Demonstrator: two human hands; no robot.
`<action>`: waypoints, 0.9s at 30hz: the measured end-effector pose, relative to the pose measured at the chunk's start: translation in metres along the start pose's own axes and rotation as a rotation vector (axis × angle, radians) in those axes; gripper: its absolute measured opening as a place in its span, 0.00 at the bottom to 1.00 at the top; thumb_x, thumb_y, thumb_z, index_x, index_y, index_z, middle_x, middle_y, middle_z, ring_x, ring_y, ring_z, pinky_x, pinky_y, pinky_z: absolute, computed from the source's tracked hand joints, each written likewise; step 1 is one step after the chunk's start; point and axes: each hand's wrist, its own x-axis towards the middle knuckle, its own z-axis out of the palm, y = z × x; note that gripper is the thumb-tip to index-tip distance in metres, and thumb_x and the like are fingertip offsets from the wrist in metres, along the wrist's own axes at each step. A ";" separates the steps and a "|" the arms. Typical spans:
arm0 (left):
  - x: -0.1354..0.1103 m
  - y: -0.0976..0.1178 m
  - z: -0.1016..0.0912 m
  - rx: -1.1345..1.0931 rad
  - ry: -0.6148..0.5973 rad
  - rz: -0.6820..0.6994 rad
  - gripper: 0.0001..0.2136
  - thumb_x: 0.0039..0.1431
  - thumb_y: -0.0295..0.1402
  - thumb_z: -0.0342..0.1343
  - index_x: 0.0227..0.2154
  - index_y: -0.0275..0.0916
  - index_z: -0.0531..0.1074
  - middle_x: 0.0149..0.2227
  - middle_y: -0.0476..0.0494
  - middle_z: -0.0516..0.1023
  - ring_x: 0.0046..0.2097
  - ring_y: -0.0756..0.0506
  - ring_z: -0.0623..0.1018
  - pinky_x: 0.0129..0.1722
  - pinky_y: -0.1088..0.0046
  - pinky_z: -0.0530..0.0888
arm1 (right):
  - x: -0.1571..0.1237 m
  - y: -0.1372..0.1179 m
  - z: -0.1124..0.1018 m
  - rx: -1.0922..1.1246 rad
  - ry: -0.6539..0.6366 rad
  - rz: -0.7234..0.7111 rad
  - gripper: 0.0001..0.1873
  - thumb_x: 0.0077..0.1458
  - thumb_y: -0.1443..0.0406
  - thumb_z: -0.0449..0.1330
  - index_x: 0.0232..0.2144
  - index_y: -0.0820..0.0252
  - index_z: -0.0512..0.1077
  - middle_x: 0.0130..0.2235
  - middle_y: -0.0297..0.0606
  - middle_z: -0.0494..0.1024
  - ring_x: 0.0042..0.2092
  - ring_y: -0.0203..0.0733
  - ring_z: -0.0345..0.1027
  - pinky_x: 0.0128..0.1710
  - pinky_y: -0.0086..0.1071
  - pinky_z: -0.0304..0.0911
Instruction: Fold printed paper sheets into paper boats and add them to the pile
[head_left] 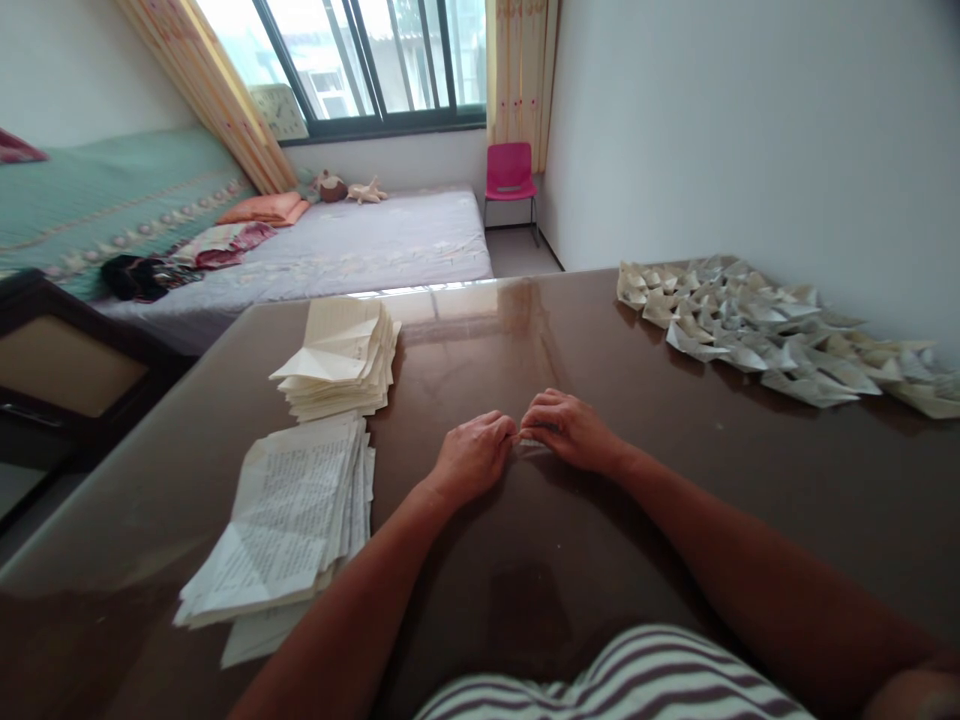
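My left hand [474, 455] and my right hand [568, 428] rest knuckles-up on the glossy brown table [570, 330], fingertips meeting in the middle. Both have their fingers curled and pressed onto a small pale thing [531, 441], probably folded paper, that is almost wholly hidden beneath them. To the left of my left hand lies a stack of printed sheets [289, 520]. Beyond it sits a pile of partly folded pages [341, 360]. Far to the right many finished paper boats [772, 335] cover the table by the wall.
A bed [360, 245] with clothes and soft toys stands behind the table under the window. A pink chair [510, 175] is in the far corner. A dark wooden chair back [67, 360] is at the left. White wall runs along the right.
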 end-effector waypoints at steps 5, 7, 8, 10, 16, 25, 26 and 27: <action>0.000 0.000 0.002 0.001 -0.009 0.007 0.12 0.67 0.37 0.41 0.34 0.44 0.68 0.35 0.50 0.73 0.35 0.48 0.73 0.30 0.75 0.61 | 0.000 0.001 0.002 0.022 -0.004 -0.003 0.11 0.60 0.59 0.57 0.31 0.56 0.75 0.33 0.37 0.76 0.39 0.40 0.65 0.41 0.33 0.61; 0.000 -0.001 0.001 -0.007 -0.006 -0.003 0.11 0.67 0.37 0.41 0.34 0.44 0.67 0.35 0.50 0.72 0.35 0.48 0.73 0.31 0.74 0.61 | 0.001 0.001 0.003 0.017 0.026 0.003 0.11 0.61 0.59 0.55 0.33 0.56 0.75 0.35 0.37 0.76 0.41 0.41 0.65 0.43 0.34 0.61; 0.000 -0.002 0.001 -0.015 -0.001 -0.016 0.11 0.66 0.37 0.41 0.34 0.44 0.67 0.35 0.50 0.72 0.35 0.48 0.72 0.31 0.74 0.61 | 0.001 0.000 0.002 0.002 0.074 0.016 0.11 0.62 0.59 0.54 0.37 0.55 0.75 0.37 0.38 0.76 0.42 0.42 0.65 0.44 0.35 0.61; 0.001 -0.005 -0.001 -0.040 0.020 -0.066 0.11 0.66 0.37 0.41 0.32 0.43 0.67 0.35 0.50 0.72 0.34 0.48 0.72 0.31 0.74 0.60 | 0.001 -0.001 0.000 -0.061 0.232 0.061 0.13 0.63 0.60 0.53 0.46 0.54 0.73 0.44 0.40 0.75 0.48 0.44 0.64 0.48 0.39 0.60; 0.005 -0.010 -0.004 -0.289 0.086 -0.227 0.11 0.60 0.36 0.47 0.23 0.39 0.62 0.24 0.52 0.65 0.28 0.50 0.65 0.30 0.74 0.57 | -0.002 -0.005 -0.005 -0.265 0.221 -0.021 0.23 0.58 0.54 0.58 0.55 0.50 0.67 0.54 0.40 0.71 0.56 0.49 0.59 0.54 0.43 0.55; 0.010 -0.015 0.001 -0.761 0.004 -0.344 0.14 0.53 0.39 0.46 0.16 0.38 0.59 0.16 0.55 0.58 0.21 0.54 0.60 0.22 0.77 0.57 | -0.003 -0.005 0.007 -0.391 0.023 -0.054 0.23 0.62 0.55 0.53 0.57 0.54 0.66 0.53 0.44 0.71 0.51 0.48 0.62 0.48 0.41 0.60; 0.009 -0.013 0.000 -0.795 -0.018 -0.343 0.15 0.53 0.40 0.46 0.17 0.38 0.60 0.16 0.55 0.59 0.20 0.54 0.61 0.22 0.78 0.58 | -0.003 -0.005 0.007 -0.392 0.011 -0.059 0.22 0.62 0.57 0.52 0.56 0.55 0.66 0.51 0.45 0.71 0.49 0.48 0.63 0.47 0.41 0.60; 0.009 -0.012 0.000 -0.823 -0.038 -0.339 0.15 0.54 0.42 0.46 0.17 0.38 0.60 0.16 0.55 0.60 0.20 0.54 0.62 0.21 0.78 0.59 | -0.002 -0.004 0.007 -0.390 -0.001 -0.064 0.20 0.63 0.59 0.52 0.56 0.55 0.67 0.50 0.45 0.72 0.48 0.48 0.63 0.47 0.40 0.61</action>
